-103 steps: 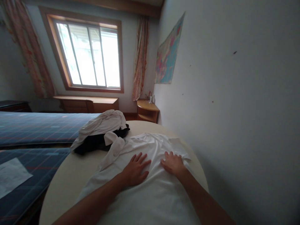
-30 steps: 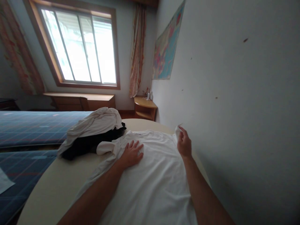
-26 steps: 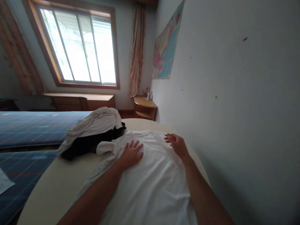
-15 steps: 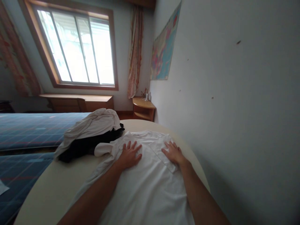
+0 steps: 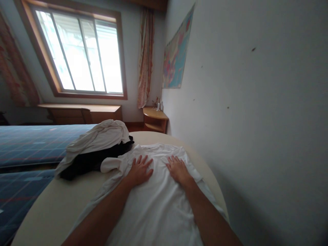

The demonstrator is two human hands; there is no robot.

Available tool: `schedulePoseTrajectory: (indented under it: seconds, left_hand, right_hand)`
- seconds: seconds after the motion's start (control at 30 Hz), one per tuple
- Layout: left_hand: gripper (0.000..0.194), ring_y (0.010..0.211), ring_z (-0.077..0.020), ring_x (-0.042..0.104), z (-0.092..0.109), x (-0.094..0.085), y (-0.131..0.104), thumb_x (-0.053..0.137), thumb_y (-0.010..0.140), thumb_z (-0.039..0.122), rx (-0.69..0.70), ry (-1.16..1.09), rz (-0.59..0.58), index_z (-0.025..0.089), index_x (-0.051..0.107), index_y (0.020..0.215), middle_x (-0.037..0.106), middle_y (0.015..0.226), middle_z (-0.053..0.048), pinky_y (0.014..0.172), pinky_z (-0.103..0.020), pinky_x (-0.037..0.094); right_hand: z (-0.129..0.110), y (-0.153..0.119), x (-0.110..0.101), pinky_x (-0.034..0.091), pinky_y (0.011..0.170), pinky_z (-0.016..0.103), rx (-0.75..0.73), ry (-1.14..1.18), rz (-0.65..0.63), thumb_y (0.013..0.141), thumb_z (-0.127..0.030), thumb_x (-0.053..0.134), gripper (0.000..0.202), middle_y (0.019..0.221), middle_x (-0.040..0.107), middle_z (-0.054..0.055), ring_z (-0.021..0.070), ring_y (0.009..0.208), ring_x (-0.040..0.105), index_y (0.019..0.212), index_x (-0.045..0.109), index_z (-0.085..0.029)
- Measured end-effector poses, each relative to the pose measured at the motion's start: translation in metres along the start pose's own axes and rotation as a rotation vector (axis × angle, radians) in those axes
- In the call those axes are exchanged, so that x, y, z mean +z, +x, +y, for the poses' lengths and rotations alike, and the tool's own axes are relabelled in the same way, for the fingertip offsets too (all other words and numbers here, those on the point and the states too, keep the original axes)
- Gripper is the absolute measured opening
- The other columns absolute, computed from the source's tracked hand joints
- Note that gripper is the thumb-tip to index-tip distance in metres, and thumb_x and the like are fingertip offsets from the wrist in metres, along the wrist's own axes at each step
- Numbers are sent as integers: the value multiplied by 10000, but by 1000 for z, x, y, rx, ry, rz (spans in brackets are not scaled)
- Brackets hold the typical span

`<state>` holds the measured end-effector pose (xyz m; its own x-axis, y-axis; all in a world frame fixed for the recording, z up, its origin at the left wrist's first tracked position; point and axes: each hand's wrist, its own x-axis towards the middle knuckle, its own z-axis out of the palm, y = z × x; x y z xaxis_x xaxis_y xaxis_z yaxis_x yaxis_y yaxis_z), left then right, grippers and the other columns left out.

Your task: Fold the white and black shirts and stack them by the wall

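Observation:
A white shirt (image 5: 153, 208) lies spread over a round cream table (image 5: 48, 208), its far end near the table's back edge. My left hand (image 5: 140, 171) rests flat on the upper left part of the cloth with the fingers spread. On the upper right part lies my right hand (image 5: 178, 169), palm down, fingers stretched out and only a little apart. Neither hand grips anything. The cloth shows wrinkles between and below the hands. One sleeve is bunched to the left of my left hand, beside the pile.
Left on the table is a pile with a pale garment (image 5: 102, 136) over a black garment (image 5: 94, 159). Blue plaid beds or benches (image 5: 33, 143) stand farther left. A white wall (image 5: 256, 143) runs close along the right. A corner shelf (image 5: 155, 114) stands behind the table.
My right hand has moved left across the shirt, closer to my left hand, and its fingers are less spread. My left hand stays in place on the cloth. The view has shifted slightly.

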<state>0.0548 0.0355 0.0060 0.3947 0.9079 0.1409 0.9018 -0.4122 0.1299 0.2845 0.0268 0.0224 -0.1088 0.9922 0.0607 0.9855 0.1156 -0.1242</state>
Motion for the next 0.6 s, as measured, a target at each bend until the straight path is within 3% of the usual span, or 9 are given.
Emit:
schedulePoseTrajectory:
  seconds: [0.13,0.23,0.37,0.5,0.6]
  left_hand:
    - [596,1455,-414,188,2,-3,-1,387,941,524,-7,5,-16,325,341,1502,263,1600,-72,1130,-640,122]
    - [597,1453,-407,202,2,-5,-2,395,937,522,-6,9,-13,326,348,1498,274,1596,-71,1131,-634,126]
    - [598,1457,-373,218,2,-5,-2,404,931,524,2,15,3,325,356,1492,299,1586,-76,1140,-613,125]
    - [668,1446,-389,232,2,-4,-2,434,898,578,-68,15,29,295,354,1498,314,1576,-105,1146,-590,134]
    - [691,1442,-414,223,2,-3,-1,433,882,615,-111,0,31,298,365,1492,317,1574,-103,1145,-587,140]
  right_hand:
    - [-5,2,-3,297,1118,370,-35,3,96,1008,-279,242,494,1426,522,152,239,1363,415,1341,565,-109]
    - [-11,3,-7,303,1111,325,-44,53,137,1019,-299,209,503,1381,575,110,201,1329,458,1302,599,-156]
    - [-12,4,-7,222,1158,378,-66,122,103,1019,-459,196,543,1473,489,50,209,1395,367,1355,563,-241]
    - [-3,7,0,94,1172,503,107,95,114,981,-605,170,652,1608,237,55,275,1485,133,1521,314,-269]
    - [5,12,4,97,1160,520,214,72,15,931,-687,222,760,1617,195,86,323,1480,112,1544,252,-239]
